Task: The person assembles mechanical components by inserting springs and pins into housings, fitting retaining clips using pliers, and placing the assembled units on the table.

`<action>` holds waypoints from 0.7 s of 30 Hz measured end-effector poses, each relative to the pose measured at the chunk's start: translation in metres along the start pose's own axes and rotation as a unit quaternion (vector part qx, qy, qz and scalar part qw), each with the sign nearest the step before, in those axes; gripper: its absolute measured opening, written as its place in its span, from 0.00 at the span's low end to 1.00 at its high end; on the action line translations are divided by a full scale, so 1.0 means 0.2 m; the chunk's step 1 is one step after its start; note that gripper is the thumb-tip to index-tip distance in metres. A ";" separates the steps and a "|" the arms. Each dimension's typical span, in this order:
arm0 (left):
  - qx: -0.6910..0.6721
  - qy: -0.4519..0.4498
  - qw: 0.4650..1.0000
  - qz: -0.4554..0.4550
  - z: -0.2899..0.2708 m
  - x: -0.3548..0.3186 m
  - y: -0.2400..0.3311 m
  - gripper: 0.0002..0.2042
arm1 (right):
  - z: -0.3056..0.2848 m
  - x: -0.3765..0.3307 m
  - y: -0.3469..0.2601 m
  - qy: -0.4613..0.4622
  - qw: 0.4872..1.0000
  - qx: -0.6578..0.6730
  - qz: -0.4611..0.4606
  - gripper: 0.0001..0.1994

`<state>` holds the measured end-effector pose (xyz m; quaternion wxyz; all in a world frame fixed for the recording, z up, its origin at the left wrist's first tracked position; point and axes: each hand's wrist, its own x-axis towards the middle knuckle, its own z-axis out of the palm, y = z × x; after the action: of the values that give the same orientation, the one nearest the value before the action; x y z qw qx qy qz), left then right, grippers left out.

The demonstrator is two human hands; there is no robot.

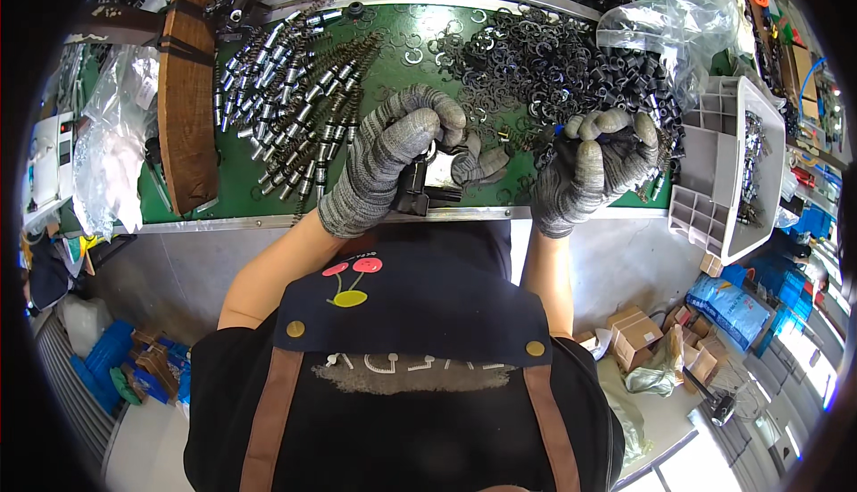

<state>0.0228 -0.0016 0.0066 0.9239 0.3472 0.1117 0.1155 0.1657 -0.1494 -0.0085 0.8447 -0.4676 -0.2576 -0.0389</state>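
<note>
The left hand, in a grey knit glove, curls down over a small black metal part at the near edge of the green surface, pinching it. The right hand is cupped shut around a clutch of black rings; its contents are mostly hidden.

The green tabletop has a metal front edge. At 11 o'clock lies a pile of springs, at 1 o'clock a heap of black rings, at 9 o'clock a wooden board, at 3 o'clock a grey tray.
</note>
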 end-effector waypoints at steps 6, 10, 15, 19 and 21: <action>0.018 0.002 1.000 0.013 -0.02 0.01 0.00 0.13 | 0.01 -0.01 0.01 0.004 1.000 0.005 0.009 0.33; 0.018 -0.003 1.000 0.013 -0.01 0.01 0.00 0.13 | 0.00 -0.01 0.06 -0.012 1.000 -0.012 -0.013 0.28; 0.037 -0.022 0.998 0.042 0.00 0.01 0.00 0.16 | 0.03 0.15 -0.01 -0.098 0.987 0.100 0.076 0.21; 0.050 -0.025 0.996 0.065 -0.02 0.01 -0.03 0.20 | 0.18 0.30 -0.10 -0.107 0.965 0.189 0.146 0.18; 0.046 -0.032 0.995 0.080 -0.05 0.00 -0.06 0.21 | 0.29 0.33 -0.20 -0.128 0.962 0.188 0.148 0.19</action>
<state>0.0222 -0.0039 -0.0078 0.8978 0.4007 0.0594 0.1729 0.1866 -0.1139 0.0787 0.8738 -0.3339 -0.2945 0.1957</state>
